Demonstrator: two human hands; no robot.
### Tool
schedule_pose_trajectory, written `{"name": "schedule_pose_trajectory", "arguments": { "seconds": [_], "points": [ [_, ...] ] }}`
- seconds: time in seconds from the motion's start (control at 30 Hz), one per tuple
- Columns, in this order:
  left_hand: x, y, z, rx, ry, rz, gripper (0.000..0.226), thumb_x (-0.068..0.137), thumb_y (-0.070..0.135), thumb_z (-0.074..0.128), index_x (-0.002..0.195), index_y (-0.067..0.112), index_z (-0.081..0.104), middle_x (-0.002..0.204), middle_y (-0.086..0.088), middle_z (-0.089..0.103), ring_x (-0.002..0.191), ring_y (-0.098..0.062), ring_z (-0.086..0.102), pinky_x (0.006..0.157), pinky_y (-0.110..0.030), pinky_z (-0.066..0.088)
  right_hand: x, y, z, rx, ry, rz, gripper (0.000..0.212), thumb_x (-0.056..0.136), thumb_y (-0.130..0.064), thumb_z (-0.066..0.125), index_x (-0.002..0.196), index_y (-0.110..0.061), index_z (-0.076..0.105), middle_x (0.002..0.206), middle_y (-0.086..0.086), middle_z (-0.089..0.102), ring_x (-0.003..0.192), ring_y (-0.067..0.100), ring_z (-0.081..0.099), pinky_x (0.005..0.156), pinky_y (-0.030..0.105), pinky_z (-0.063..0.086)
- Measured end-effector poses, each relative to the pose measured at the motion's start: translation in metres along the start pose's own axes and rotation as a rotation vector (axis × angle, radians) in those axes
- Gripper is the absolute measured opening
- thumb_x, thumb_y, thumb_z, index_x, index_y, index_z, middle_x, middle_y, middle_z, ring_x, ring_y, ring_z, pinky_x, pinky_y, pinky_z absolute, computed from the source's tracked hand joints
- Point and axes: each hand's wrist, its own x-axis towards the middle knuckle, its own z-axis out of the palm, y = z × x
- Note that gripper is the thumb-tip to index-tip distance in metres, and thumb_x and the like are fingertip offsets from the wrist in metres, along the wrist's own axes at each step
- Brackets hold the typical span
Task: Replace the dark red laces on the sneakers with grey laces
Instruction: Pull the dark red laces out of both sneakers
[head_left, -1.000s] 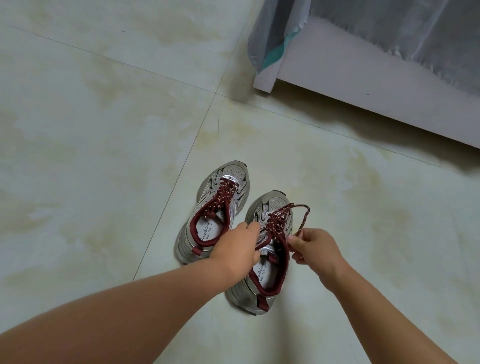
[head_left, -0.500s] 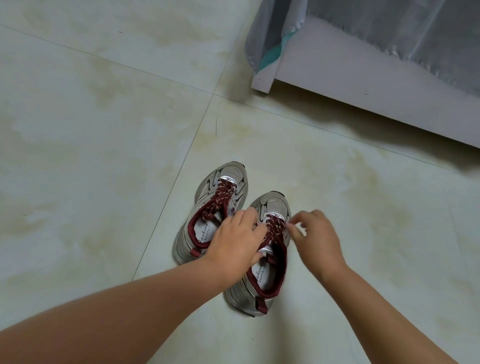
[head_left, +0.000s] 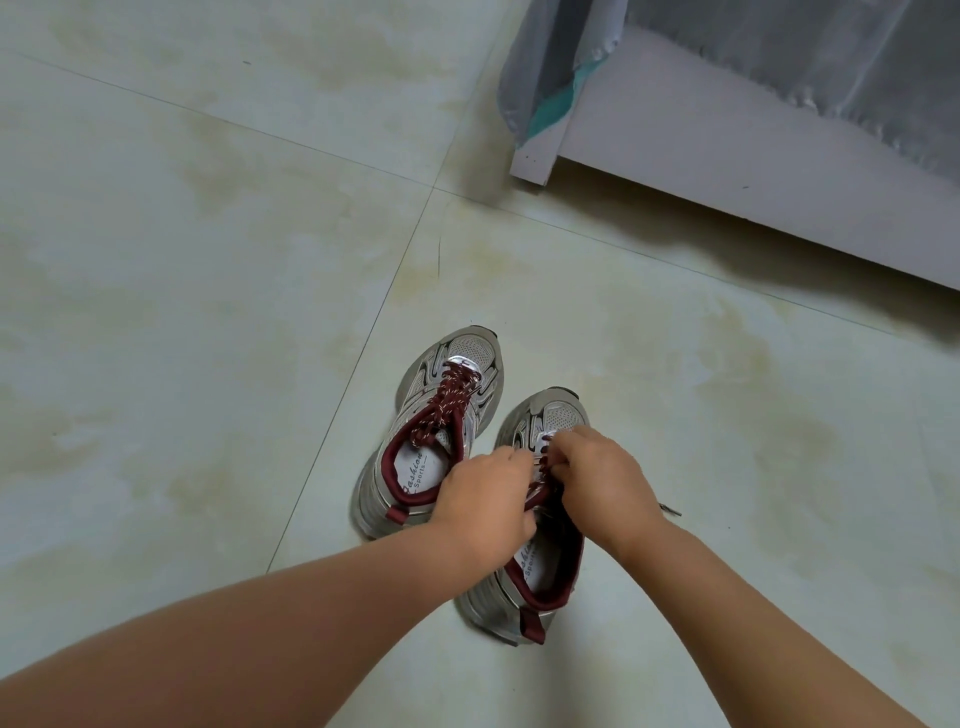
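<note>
- Tiled floor (head_left: 208, 312): work surface; pale furniture base (head_left: 727, 171) with hanging grey cloth (head_left: 550, 67) well beyond the right sneaker.
- Right sneaker (head_left: 540, 587): flat on the floor, toe away from the person, so the lacing faces up for both hands.
- Left sneaker (head_left: 441, 431): just left of the right sneaker, dark red lace (head_left: 447, 405) fully threaded, untouched.
- Left hand (head_left: 488, 504): fingers curled at the right sneaker's lacing, likely steadying it.
- Right hand (head_left: 602, 478): fingertips pinching the right sneaker's lace (head_left: 537, 491), apparently loosening it.
- Grey laces: not in view.
</note>
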Motion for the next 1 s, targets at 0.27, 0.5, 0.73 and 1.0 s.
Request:
{"name": "schedule_pose_trajectory", "arguments": {
  "seconds": [0.27, 0.5, 0.73, 1.0],
  "points": [
    [0.0, 0.0, -0.003, -0.022, -0.034, -0.014, 0.029, 0.086, 0.025, 0.056, 0.112, 0.015, 0.047, 0.114, -0.004, 0.053, 0.105, -0.025, 0.052, 0.083, -0.034, 0.041, 0.0, 0.007, -0.001, 0.586, -0.039, 0.237, 0.013, 0.086, -0.008, 0.055, 0.078, -0.017, 0.05, 0.067, -0.004, 0.047, 0.069, 0.017, 0.044, 0.063, 0.028, 0.035],
    [-0.001, -0.001, -0.003, -0.051, -0.049, -0.025, 0.029, 0.086, 0.024, 0.054, 0.113, 0.015, 0.048, 0.114, -0.004, 0.053, 0.104, -0.026, 0.053, 0.085, -0.036, 0.043, 0.002, -0.004, 0.0, 0.234, 0.122, 0.126, 0.015, 0.088, -0.021, 0.058, 0.076, -0.012, 0.056, 0.076, 0.003, 0.055, 0.078, 0.024, 0.051, 0.067, 0.032, 0.038],
    [-0.005, -0.003, 0.002, -0.073, -0.056, -0.032, 0.03, 0.087, 0.03, 0.055, 0.112, 0.016, 0.046, 0.112, -0.002, 0.052, 0.102, -0.026, 0.055, 0.084, -0.038, 0.047, -0.003, 0.006, -0.002, 0.53, 0.048, 0.225, 0.016, 0.09, -0.02, 0.056, 0.074, -0.018, 0.052, 0.071, -0.004, 0.052, 0.073, 0.017, 0.048, 0.067, 0.028, 0.036],
    [-0.003, -0.005, 0.004, -0.059, -0.057, -0.019, 0.029, 0.087, 0.03, 0.055, 0.111, 0.016, 0.046, 0.11, -0.002, 0.052, 0.098, -0.025, 0.055, 0.081, -0.039, 0.047, 0.01, 0.002, -0.003, 0.747, 0.251, 0.394, 0.018, 0.091, -0.011, 0.05, 0.074, -0.008, 0.056, 0.07, 0.006, 0.054, 0.072, 0.022, 0.048, 0.069, 0.032, 0.039]
  ]
}}
